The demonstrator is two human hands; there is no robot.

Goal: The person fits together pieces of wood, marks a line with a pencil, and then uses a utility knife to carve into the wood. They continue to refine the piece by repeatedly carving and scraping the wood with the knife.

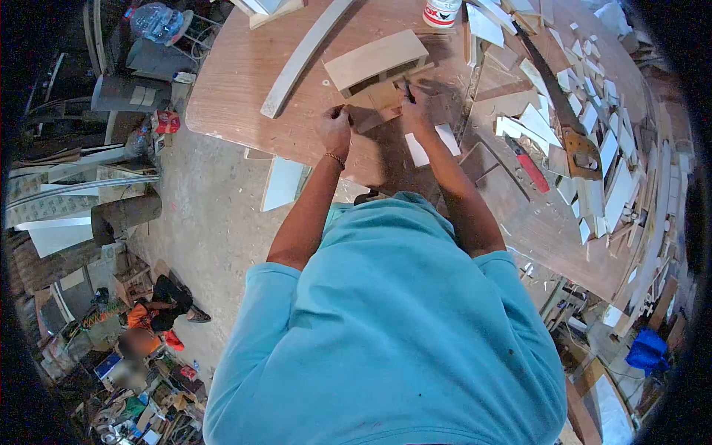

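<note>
My right hand [417,115] is closed around a small dark, slim tool [408,92], whose kind I cannot make out. It is at the right edge of a thin light-brown board piece [380,95] lying on the wooden table. Just left of that piece, my left hand [336,132] is curled shut near the tabletop; anything in its fingers is too small to make out. A long wooden box-like piece [377,61] stands right behind the board piece. A white rectangular piece [433,145] lies partly under my right forearm.
On the right lie a handsaw [571,122], a red-handled cutter [528,165] and many white offcuts [593,115]. A curved wooden strip [305,59] and a white tub [442,13] are farther back. A person in orange [144,322] sits on the floor at lower left.
</note>
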